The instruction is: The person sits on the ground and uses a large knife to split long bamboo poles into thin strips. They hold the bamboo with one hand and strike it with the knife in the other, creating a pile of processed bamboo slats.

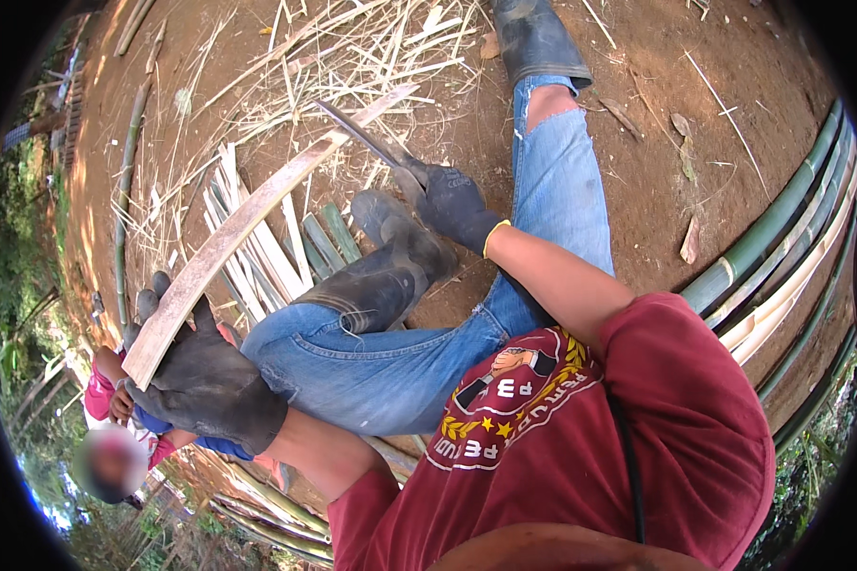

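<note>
My left hand [209,376], in a dark glove, holds the near end of a long, flat bamboo strip [248,224]. Fingertips show past the strip's far side, and the strip slants up and to the right, away from me. In my right hand [457,205], also gloved, is the handle of a knife [376,145]. Its long, narrow blade points up and left and lies against or just over the strip near its far end; I cannot tell whether it is cutting in. Both arms are bent in front of my body.
Split bamboo pieces [248,243] lie beside my bent leg. Thin shavings [390,48] litter the dirt ground ahead. Bamboo poles [767,252] lie at the right, and a green pole [129,190] at the left. Another person [114,419] is at the lower left. My rubber boots [390,271] are close by.
</note>
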Action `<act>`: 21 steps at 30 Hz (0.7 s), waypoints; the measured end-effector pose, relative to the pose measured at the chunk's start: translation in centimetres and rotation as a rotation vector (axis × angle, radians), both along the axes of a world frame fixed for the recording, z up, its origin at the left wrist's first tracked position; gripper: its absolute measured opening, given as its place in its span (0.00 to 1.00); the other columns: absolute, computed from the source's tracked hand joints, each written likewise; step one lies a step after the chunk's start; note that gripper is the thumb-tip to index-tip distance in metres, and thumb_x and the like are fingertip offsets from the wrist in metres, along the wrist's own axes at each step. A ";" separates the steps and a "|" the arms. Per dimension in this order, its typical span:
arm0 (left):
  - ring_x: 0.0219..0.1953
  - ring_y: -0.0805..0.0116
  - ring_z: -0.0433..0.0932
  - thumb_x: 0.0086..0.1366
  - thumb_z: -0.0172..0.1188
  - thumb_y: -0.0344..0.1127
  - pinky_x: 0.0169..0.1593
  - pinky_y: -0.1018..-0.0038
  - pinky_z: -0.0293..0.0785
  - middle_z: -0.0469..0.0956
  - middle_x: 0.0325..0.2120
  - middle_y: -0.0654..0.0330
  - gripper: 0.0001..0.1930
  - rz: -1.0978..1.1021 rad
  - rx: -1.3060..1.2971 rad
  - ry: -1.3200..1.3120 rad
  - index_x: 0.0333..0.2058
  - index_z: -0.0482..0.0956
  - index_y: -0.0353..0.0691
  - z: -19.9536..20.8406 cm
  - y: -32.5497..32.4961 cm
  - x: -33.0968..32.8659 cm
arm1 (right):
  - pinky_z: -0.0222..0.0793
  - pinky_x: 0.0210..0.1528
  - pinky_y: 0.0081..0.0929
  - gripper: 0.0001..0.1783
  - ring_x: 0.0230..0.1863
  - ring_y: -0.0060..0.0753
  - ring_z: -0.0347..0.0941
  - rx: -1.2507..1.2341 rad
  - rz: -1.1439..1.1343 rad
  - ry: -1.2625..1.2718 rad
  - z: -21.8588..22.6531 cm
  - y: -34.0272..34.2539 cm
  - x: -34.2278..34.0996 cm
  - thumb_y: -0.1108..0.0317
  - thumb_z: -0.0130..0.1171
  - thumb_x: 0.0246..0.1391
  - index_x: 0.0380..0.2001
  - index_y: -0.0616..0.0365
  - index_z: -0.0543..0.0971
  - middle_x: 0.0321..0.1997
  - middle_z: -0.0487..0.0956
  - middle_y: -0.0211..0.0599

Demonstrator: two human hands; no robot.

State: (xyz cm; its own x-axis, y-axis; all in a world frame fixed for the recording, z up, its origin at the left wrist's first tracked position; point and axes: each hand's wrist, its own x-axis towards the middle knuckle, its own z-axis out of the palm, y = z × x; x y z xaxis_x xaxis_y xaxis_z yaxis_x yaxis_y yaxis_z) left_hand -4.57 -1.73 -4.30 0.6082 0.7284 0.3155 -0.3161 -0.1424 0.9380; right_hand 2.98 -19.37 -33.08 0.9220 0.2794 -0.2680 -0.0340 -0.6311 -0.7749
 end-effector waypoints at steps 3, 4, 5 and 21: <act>0.60 0.37 0.67 0.70 0.43 0.53 0.61 0.38 0.59 0.73 0.53 0.38 0.28 -0.331 -0.167 -0.098 0.55 0.70 0.35 -0.2 3.7 -1.4 | 0.71 0.49 0.48 0.28 0.45 0.55 0.77 -0.029 -0.080 0.109 1.1 -0.7 1.2 0.46 0.44 0.63 0.51 0.57 0.77 0.41 0.80 0.57; 0.63 0.35 0.63 0.69 0.42 0.51 0.65 0.35 0.52 0.71 0.55 0.36 0.27 -0.496 -0.257 -0.142 0.52 0.74 0.33 -0.4 4.9 -1.9 | 0.70 0.50 0.48 0.29 0.46 0.55 0.77 -0.019 -0.134 0.115 -0.6 -0.9 2.2 0.46 0.42 0.63 0.53 0.56 0.76 0.43 0.80 0.56; 0.63 0.35 0.63 0.69 0.43 0.50 0.65 0.35 0.52 0.71 0.55 0.36 0.26 -0.326 -0.249 -0.120 0.52 0.74 0.33 -0.3 3.9 -1.3 | 0.70 0.51 0.48 0.29 0.47 0.55 0.77 -0.014 -0.191 0.118 -2.0 -1.1 3.0 0.45 0.40 0.64 0.54 0.55 0.76 0.44 0.80 0.55; 0.57 0.43 0.71 0.71 0.44 0.52 0.59 0.45 0.68 0.75 0.50 0.42 0.26 -0.208 -0.163 -0.066 0.54 0.70 0.35 -0.5 2.5 -1.1 | 0.72 0.50 0.47 0.32 0.47 0.55 0.78 -0.032 -0.256 0.276 -11.8 -1.6 7.1 0.44 0.40 0.63 0.48 0.63 0.76 0.44 0.80 0.59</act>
State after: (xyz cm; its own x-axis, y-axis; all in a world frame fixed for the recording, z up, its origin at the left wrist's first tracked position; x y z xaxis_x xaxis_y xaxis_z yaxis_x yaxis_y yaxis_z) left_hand -5.66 0.81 -4.77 0.7324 0.6342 0.2478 -0.3837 0.0838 0.9196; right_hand 10.04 -21.01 -44.89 0.8526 0.0361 -0.5213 -0.3990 -0.5991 -0.6941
